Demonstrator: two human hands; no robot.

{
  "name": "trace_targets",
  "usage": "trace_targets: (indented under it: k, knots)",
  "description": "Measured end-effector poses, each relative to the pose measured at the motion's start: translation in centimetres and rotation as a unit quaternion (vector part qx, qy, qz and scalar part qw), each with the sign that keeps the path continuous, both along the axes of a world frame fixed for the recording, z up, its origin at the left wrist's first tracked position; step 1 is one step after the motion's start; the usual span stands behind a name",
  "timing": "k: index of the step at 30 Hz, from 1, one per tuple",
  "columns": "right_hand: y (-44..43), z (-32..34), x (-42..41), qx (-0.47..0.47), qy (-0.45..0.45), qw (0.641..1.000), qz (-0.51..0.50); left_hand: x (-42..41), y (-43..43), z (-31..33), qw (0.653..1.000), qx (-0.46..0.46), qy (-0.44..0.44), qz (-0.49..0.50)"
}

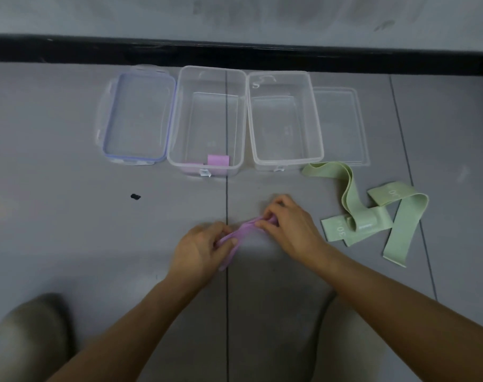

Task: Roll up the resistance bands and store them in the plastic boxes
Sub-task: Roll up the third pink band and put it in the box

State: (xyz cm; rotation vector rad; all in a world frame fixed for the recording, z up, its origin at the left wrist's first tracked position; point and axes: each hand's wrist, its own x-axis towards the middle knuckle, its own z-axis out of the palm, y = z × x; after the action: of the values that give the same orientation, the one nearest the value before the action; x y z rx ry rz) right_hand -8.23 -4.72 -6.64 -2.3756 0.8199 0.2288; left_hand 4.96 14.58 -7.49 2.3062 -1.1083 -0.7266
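The left hand pinches one end of a purple band, thumb and fingers closed on it, while the right hand grips the other end with its fingertips curled around the strip. The band runs slack between the two hands, low over the grey floor, and a loose length of it hangs down beside the left hand.

Beyond the hands stand two clear plastic boxes side by side, touching. The left box holds a rolled pink band against its near wall. The right box has nothing visible in it. A lid with a blue rim lies flat just left of the left box, and a plain clear lid lies just right of the right box.

Two green bands lie unrolled and overlapping on the floor to the right of the right hand, one end reaching the near corner of the right box.
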Motion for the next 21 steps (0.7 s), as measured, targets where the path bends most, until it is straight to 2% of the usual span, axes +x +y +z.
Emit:
trace_targets:
  k: [3, 8, 13, 16, 21]
  knots:
    - [-0.2, 0.2, -0.4, 0.007, -0.005, 1.0, -0.009, 0.3, 0.3, -0.2, 0.998, -0.008, -0.039, -0.056]
    - [-0.3, -0.8, -2.4, 0.001, -0.001, 1.0, -0.023, 1.6, 0.6, -0.6, 0.985, -0.036, -0.147, -0.084]
    - [-0.8, -0.9, -2.7, 0.02, -0.069, 0.992, -0.102, 3.1, 0.2, -0.1, 0.972, -0.044, -0.231, -0.029]
    - [-1.3, -1.1, -2.5, 0.011, -0.082, 0.991, -0.101, 3.9, 0.0, -0.1, 0.97, -0.048, -0.239, -0.001]
    - [-1.6, -1.1, -2.4, -0.034, -0.056, 0.995, -0.078, 3.5, -0.2, 0.0, 0.981, -0.045, -0.182, 0.056]
